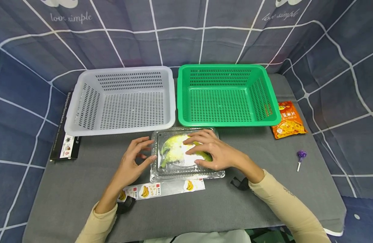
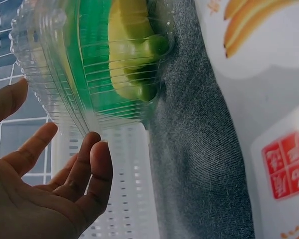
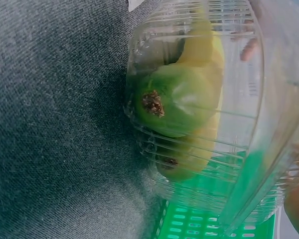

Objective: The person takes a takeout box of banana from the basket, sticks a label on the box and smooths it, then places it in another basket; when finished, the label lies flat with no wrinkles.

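A clear plastic clamshell box (image 1: pixel 156 172) lies closed on the table, with yellow-green bananas (image 3: pixel 179 99) inside. My right hand (image 1: pixel 212 150) reaches over the right part of the lid, fingers spread and bent a little. Beneath these fingers the lid carries a white patch (image 1: pixel 188 158), too glary to make out. At the box's left side is my left hand (image 1: pixel 133 163), fingers apart and gripping nothing. In the left wrist view its fingertips (image 2: pixel 100 149) are by the box edge; contact is hard to tell. A strip of banana stickers (image 1: pixel 171 188) lies in front of the box.
Behind the box stand a white basket (image 1: pixel 119 131) and a green basket (image 1: pixel 229 124). An orange snack bag (image 1: pixel 289 121) and a purple lollipop (image 1: pixel 301 154) lie at the right. A black box (image 1: pixel 57 148) is left of the white basket.
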Demonstrator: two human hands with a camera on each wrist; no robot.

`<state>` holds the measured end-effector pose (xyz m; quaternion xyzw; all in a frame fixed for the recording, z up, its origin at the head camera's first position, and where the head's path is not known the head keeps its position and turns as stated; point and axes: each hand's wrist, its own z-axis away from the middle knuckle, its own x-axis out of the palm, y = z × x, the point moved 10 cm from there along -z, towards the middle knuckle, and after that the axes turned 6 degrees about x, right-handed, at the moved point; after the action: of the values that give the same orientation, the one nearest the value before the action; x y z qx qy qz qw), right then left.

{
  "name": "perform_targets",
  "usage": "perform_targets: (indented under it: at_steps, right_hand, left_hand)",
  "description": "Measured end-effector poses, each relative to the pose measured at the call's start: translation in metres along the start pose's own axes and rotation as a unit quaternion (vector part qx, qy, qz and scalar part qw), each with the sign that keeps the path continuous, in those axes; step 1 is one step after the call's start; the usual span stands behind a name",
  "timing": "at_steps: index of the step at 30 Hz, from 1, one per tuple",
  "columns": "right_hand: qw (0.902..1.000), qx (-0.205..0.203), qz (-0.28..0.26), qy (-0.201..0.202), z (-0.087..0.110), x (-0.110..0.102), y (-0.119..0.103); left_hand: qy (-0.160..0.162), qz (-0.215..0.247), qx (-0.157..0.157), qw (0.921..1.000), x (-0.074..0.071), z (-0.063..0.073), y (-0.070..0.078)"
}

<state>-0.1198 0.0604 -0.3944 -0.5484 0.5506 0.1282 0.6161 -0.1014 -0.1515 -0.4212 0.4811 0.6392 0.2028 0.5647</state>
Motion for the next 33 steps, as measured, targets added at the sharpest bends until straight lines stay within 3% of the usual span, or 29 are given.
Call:
perform_targets:
  at_steps: [10, 12, 16, 19, 21, 27, 33]
  right_hand:
    - [0.9994, 0.003, -0.023, 0.026, 0.005, -0.007, 0.0]
    - [0.9989, 0.004, -0.029, 0.037, 0.008, -0.011, 0.001]
    - [0.9983, 0.01, -0.031, 0.048, 0.015, -0.017, 0.004]
    - [0.9988, 0.013, -0.026, 0.04, 0.019, -0.017, 0.005]
    - [0.9989, 0.013, -0.025, 0.038, 0.022, -0.016, 0.006]
    - [0.9967, 0.022, -0.032, 0.071, 0.028, -0.028, 0.017]
    - [0.9896, 0.061, -0.013, 0.13, 0.042, -0.062, 0.042]
  left_hand:
    - [0.002, 0.002, -0.001, 1.0, 0.001, -0.002, 0.0]
    - [-0.003, 0.004, -0.015, 0.9999, 0.001, -0.004, 0.008]
    - [-0.027, 0.008, -0.053, 0.9982, 0.006, -0.004, 0.002]
    - [-0.044, 0.01, -0.071, 0.9964, 0.011, -0.001, -0.013]
    - [-0.054, 0.015, -0.08, 0.9952, 0.012, -0.002, -0.014]
    - [-0.096, 0.063, -0.117, 0.9865, 0.021, 0.001, -0.024]
    - [-0.133, 0.133, -0.165, 0.968, 0.033, 0.009, -0.03]
